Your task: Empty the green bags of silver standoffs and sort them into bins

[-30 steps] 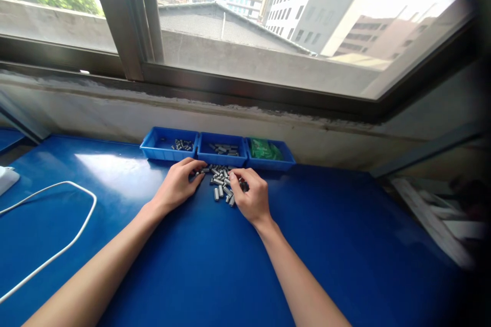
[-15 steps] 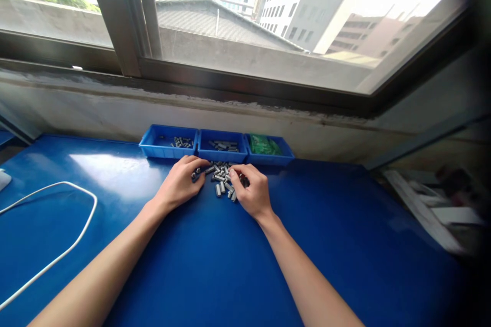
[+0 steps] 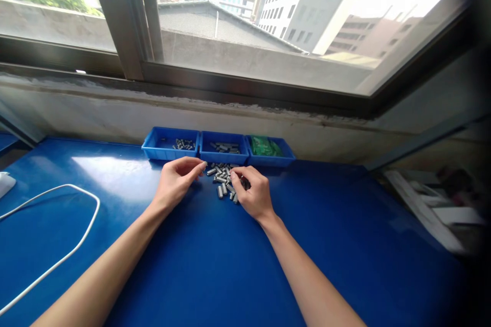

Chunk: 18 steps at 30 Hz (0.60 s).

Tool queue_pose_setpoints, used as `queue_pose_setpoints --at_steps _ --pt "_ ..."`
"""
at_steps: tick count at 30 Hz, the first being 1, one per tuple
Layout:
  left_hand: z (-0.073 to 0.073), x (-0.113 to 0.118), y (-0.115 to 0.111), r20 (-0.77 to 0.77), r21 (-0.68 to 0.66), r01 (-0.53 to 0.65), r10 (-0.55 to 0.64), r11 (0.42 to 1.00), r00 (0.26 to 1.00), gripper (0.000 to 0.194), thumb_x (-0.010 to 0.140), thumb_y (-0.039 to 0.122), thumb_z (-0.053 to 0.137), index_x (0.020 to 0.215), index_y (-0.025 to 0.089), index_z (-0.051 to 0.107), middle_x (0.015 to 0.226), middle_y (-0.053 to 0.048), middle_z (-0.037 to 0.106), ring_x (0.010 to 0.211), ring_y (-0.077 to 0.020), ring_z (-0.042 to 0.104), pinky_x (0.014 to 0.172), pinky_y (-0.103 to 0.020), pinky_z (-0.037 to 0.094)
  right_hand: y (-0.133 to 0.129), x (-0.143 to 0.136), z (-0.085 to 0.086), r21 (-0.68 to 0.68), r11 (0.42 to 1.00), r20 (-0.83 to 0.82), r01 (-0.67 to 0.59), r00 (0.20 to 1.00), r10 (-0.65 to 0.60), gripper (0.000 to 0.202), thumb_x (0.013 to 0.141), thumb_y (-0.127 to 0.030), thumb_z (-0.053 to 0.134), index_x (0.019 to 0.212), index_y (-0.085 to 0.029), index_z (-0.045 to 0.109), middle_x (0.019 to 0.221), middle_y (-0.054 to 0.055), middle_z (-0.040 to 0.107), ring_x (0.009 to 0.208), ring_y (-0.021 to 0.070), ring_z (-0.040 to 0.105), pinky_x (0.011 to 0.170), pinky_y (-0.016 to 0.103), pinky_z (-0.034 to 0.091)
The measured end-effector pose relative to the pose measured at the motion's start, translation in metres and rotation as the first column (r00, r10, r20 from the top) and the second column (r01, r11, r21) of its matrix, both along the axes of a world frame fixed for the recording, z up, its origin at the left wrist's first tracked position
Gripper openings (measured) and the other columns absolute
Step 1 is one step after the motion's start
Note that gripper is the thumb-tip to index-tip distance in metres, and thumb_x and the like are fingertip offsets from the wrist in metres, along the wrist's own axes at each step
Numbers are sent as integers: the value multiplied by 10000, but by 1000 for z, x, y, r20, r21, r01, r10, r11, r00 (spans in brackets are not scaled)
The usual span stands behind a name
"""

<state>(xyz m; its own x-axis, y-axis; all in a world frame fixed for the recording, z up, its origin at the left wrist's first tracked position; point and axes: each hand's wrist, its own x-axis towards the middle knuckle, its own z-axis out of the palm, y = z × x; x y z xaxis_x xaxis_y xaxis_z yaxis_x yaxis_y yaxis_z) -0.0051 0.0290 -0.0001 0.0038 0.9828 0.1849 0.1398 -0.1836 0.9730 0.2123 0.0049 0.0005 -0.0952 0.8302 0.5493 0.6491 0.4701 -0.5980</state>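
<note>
A pile of short grey metal pieces (image 3: 222, 180), shaped like hexagonal standoffs, lies on the blue table in front of the bins. My left hand (image 3: 177, 178) is just left of the pile, thumb and forefinger pinched together at its edge. Whatever sits in that pinch is too small to name. On the pile's right side rests my right hand (image 3: 252, 190), its fingers curled and its thumb close to the forefinger among the pieces. The hand itself hides what those fingers hold, and dark pieces show beneath it.
Three joined blue bins stand against the wall: a left bin (image 3: 169, 154) with small metal parts, a middle bin (image 3: 222, 157) with longer metal pieces, and a right bin (image 3: 272, 161) with a green packet (image 3: 264, 146). A white cable (image 3: 82, 232) curves across the table's left.
My left hand has turned and drawn its thumb and forefinger into a pinch; dark pieces seen under it earlier are now hidden. My right hand stays nearly still. The view has shifted slightly.
</note>
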Motion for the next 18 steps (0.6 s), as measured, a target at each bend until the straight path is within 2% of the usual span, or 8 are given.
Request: queue_pose_setpoints --at_steps 2,5,10,14,16,18 --pt "1 4 0 122 -93 21 -9 995 992 395 772 545 792 892 170 767 742 -44 749 682 -192 705 633 -271 565 0 0 0 -2 1000 4 -1 1000 1 162 956 -267 575 886 -221 714 862 36 744 782 196 670 764 325 524" --pt "-2 5 1 220 -156 51 -16 986 975 417 740 543 825 904 162 780 780 -57 766 728 -193 720 693 -275 583 1 0 -1 1 1000 7 5 1000 -5 160 954 -270 583 890 -219 721 870 38 749 790 199 676 771 330 526" --pt "-8 4 3 353 -186 93 -22 978 935 417 710 481 870 945 147 787 865 -90 786 831 -227 756 829 -337 609 2 0 -1 14 1000 3 9 1000 -10 160 953 -271 585 874 -214 712 859 38 747 788 201 673 772 334 522" --pt "-6 3 2 364 -182 112 -39 977 931 445 699 478 875 973 139 790 933 -116 795 912 -273 767 922 -415 607 2 0 -2 7 1000 5 9 1000 -9 163 952 -274 582 871 -216 711 859 38 748 780 200 669 760 334 522" --pt "-4 2 4 337 -142 49 2 989 941 475 702 471 875 1033 142 785 1017 -127 792 1000 -287 754 970 -421 591 2 0 -2 14 1000 6 11 1000 -11 164 951 -274 583 868 -215 712 858 39 749 780 201 670 765 336 523" --pt "-1 -1 8 334 -77 -73 94 994 938 522 721 459 866 1126 148 760 1132 -135 770 1115 -290 719 1025 -413 565 2 0 -3 20 1000 4 13 1000 -14 166 952 -279 584 867 -215 711 855 41 748 780 204 671 769 341 525"
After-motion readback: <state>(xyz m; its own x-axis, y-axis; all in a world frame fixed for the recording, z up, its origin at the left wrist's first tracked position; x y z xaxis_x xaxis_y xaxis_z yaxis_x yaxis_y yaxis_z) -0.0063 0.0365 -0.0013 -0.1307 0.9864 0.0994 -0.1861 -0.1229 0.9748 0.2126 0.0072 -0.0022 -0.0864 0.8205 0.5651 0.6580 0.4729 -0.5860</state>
